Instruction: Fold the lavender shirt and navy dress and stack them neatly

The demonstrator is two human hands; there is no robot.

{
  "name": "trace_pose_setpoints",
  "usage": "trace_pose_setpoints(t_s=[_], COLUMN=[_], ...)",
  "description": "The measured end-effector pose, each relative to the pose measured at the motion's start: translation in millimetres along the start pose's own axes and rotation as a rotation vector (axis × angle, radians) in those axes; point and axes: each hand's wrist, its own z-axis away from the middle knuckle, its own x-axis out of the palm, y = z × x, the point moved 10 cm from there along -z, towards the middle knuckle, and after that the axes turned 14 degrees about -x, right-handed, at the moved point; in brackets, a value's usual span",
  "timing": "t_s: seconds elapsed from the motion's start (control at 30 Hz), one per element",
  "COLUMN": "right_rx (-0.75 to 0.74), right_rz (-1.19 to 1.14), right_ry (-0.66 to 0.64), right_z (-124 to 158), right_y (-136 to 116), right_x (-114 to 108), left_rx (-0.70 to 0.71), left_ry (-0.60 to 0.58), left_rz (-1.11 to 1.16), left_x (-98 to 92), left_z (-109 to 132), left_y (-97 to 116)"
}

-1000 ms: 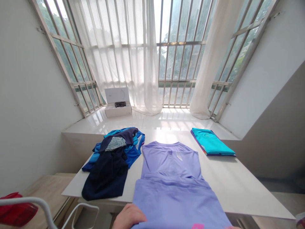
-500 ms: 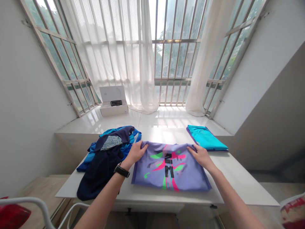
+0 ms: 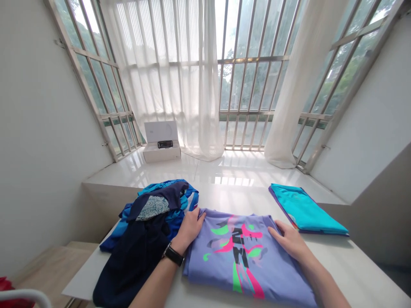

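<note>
A folded lavender T-shirt with a pink, green and black print lies on the white table in front of me. My left hand is closed on its far left corner, and a watch with a dark band is on that wrist. At the far right corner, my right hand grips the fabric, thumb on top and the other fingers partly hidden at the edge. Just left of the shirt is a loose heap of navy and blue clothes. Folded turquoise clothing lies to the right, over a purple layer.
The white table meets a glossy window ledge at the back. On the ledge, an open white box carries a dark phone-like device. Sheer curtains hang before barred windows. A red object shows at lower left.
My view has shifted, so the table things appear lower and larger. Both hands stay at the shirt's far corners; the right one now sits more along the side edge.
</note>
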Motion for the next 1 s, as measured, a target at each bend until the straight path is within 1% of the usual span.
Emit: trace_pose_setpoints(t_s=[0.03, 0.17, 0.33, 0.43, 0.53, 0.6, 0.63, 0.67, 0.7, 0.77, 0.83, 0.9, 1.0], right_rx=[0.001, 0.035, 0.090, 0.060, -0.043, -0.113, -0.140, -0.160, -0.176, -0.210, -0.239, -0.239, -0.212], right_rz=[-0.004, -0.010, -0.019, -0.048, 0.000, 0.077, 0.107, 0.130, 0.145, 0.187, 0.257, 0.353, 0.452], right_ry=[-0.006, 0.036, 0.168, 0.207, 0.281, 0.348, 0.353, 0.326, 0.269, 0.082, -0.075, -0.136, -0.164], right_z=[-0.6, -1.6, 1.0, 0.5, 1.5, 7.9, 12.3, 16.8, 21.7, 32.8, 45.9, 54.1, 49.2], right_y=[1.2, 7.4, 14.8, 14.9, 2.7, -14.7, -25.9, -38.1, -51.1, -78.5, -101.8, -113.9, -113.0], right_x=[-0.1, -3.9, -13.4, -14.2, -24.0, -34.4, -36.2, -34.0, -27.5, -2.2, 25.9, 45.4, 59.6], left_rx=[0.006, 0.023, 0.013, 0.056, 0.175, 0.275, 0.327, 0.375, 0.415, 0.449, 0.422, 0.379, 0.349], left_ry=[0.006, 0.041, 0.056, 0.058, 0.144, 0.197, 0.197, 0.179, 0.145, 0.052, -0.028, -0.069, -0.091], left_rz=[0.001, -0.035, -0.144, -0.170, -0.190, -0.184, -0.174, -0.166, -0.162, -0.170, -0.179, -0.175, -0.178], left_x=[-0.1, -2.9, -3.7, -3.0, -10.2, -14.7, -14.5, -12.4, -8.5, 1.7, 9.2, 10.3, 5.6], left_z=[-0.4, 0.6, 5.1, 8.7, 15.0, 21.1, 24.1, 26.9, 29.3, 31.7, 31.3, 31.0, 33.9], left_y=[0.2, 2.1, 6.8, 12.4, 23.5, 32.1, 36.2, 39.8, 42.5, 44.2, 41.3, 38.3, 37.9])
